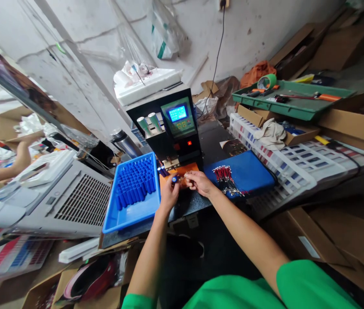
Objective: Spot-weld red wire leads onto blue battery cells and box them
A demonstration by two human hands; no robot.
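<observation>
Here, two hands close together: left hand (171, 191) clamped on one blue cell (175, 179); right hand (198, 182) pinched, hold unclear; one blue tray (130, 217) beside.

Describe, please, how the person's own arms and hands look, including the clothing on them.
Plain, bright green sleeves, left and right, end near the elbows. Below them, both forearms are uncovered. The left hand and right hand wear no gloves, and no watch or bracelet shows.

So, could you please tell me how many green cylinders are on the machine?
2: one green cylinder on the left of the machine, the other right of it; more may be hidden.
</observation>
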